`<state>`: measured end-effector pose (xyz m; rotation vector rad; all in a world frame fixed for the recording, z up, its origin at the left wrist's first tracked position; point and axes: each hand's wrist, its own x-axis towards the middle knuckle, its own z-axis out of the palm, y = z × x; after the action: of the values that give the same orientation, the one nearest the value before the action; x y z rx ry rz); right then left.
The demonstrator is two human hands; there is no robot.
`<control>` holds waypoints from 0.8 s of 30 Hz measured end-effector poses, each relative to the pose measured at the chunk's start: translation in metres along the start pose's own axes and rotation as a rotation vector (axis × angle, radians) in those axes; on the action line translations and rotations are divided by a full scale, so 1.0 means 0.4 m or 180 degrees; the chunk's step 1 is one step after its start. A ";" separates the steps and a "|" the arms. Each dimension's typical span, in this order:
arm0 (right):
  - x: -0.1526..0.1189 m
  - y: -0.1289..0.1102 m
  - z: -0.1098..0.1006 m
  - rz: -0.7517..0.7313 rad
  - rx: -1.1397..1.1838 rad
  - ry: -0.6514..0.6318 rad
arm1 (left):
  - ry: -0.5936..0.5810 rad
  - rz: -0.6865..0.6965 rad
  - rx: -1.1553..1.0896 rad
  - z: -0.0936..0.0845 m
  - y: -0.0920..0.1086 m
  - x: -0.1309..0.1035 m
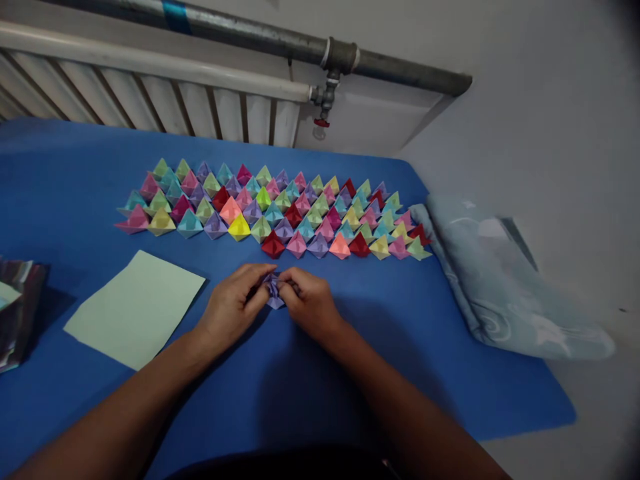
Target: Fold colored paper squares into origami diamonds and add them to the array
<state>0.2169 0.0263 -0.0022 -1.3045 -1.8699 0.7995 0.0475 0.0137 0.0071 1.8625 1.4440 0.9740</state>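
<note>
1. One purple folded paper [275, 295] sits between the two hands, at their fingertips, over the blue surface. Neither hand is clearly nearer. Fingers cover its sides, so its long axis cannot be told; one corner points toward the person.
2. Two hands: the left hand [233, 303] pinches its left side between thumb and curled fingers; the right hand [313, 300] pinches the right side the same way. Both are nearly closed.
3. Just beyond lie several dozen folded paper boats [239, 228] in close rows, too overlapped for a sure total; the short front row shows eight.
4. One pale green sheet [135, 310] lies flat, left of the left hand.
5. One dark bundle [20, 310], cut off by the left edge, and one folded blanket [505, 287], far right.
6. One blue surface [480, 387] under them; one radiator [150, 70] behind.
</note>
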 end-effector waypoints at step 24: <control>0.002 -0.005 0.008 0.0084 0.0071 -0.0035 | -0.0071 -0.0331 -0.0102 -0.002 0.019 -0.004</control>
<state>0.2131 0.0262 -0.0022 -1.3158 -1.8506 0.8406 0.0505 0.0102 0.0132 1.7518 1.4877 0.9179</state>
